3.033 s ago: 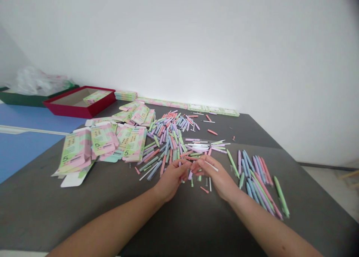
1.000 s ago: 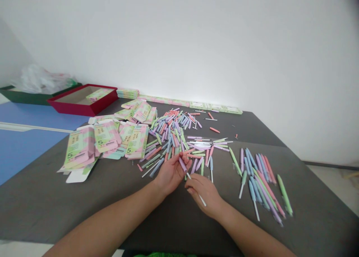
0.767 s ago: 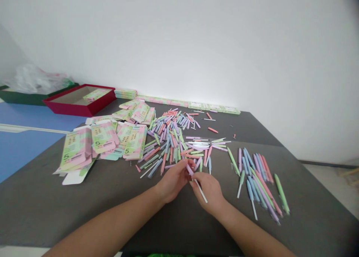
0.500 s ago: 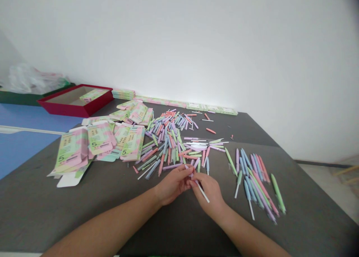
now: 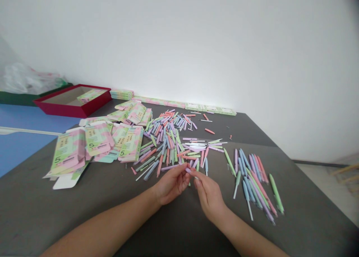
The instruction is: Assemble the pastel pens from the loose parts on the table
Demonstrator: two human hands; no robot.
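My left hand [image 5: 174, 184] is closed, pinching a small purple pen piece [image 5: 188, 170] between thumb and forefinger. From the other side, the fingertips of my right hand [image 5: 209, 193] close on the same piece. A short pale bit shows by the right fingers; most of the piece is covered. Just beyond both hands spreads a heap of loose pen barrels [image 5: 169, 137] in purple, green, blue and coral. White pen refills [image 5: 196, 145] lie at its right side. Further right is a group of pens [image 5: 252, 174], some with white refills sticking out.
Flattened-looking printed cartons [image 5: 70, 148] are piled at the left on the dark table [image 5: 134, 223]. A red box [image 5: 75, 109] behind them holds a carton. Small packs [image 5: 196, 106] line the wall, beside a stack of packs [image 5: 122, 94]. A plastic bag [image 5: 30, 79] sits far left.
The long white refill that stuck out past my right hand no longer shows. My right fingers have shifted along the purple piece, and the view has moved slightly.
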